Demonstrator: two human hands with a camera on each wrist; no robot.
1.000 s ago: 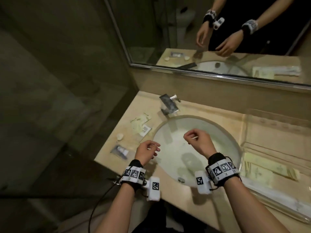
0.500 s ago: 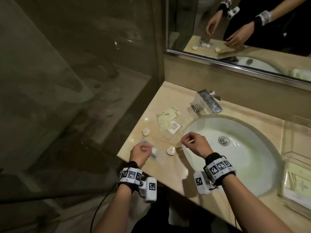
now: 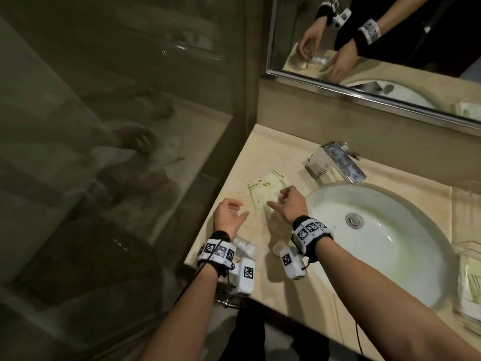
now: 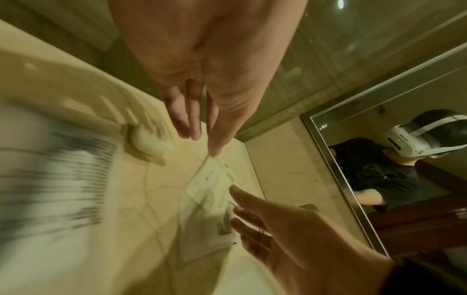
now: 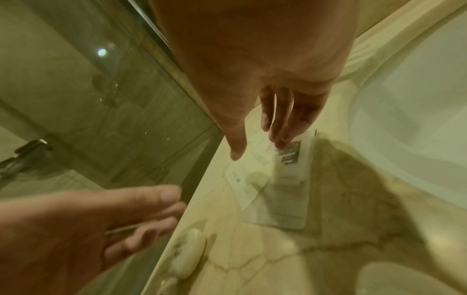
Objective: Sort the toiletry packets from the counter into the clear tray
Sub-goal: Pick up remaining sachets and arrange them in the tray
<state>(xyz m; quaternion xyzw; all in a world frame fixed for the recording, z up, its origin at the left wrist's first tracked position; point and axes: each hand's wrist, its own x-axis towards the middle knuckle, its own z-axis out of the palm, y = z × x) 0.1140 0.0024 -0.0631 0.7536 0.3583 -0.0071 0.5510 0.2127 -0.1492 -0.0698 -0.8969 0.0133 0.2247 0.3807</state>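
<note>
Both hands hovered over the counter (image 3: 263, 152) at the sink's (image 3: 390, 243) nine o'clock. Left hand (image 3: 227, 216) hung near the counter's left edge, fingers loosely spread, thumb apart, gripping nothing; in the left wrist view its fingers (image 4: 187, 119) pointed down toward the marble, relaxed. Right hand (image 3: 290, 204) sat just to its three o'clock, fingers extended and parted over the packets (image 3: 265, 191), thumb out toward nine o'clock. In the right wrist view its fingertips (image 5: 280, 137) reached the top edge of a clear packet (image 5: 283, 189) with a dark printed label; whether they touched it I could not tell. Nothing was pinched in that hand.

Pale yellow packets lay fanned on the counter at the tap's (image 3: 335, 162) seven o'clock, partly under the right hand. Another clear packet (image 3: 244, 247) lay below the left wrist near the front edge, blurred in the wrist view. A small white soap (image 5: 187, 253) rested close to the front edge, at seven o'clock from the labelled packet.

Tray (image 3: 468, 246) stood at the sink's three o'clock, cut by the frame edge, with yellowish packets (image 3: 471, 285) already inside. Above the counter at twelve o'clock hung a mirror (image 3: 390, 48), reflecting both hands.
</note>
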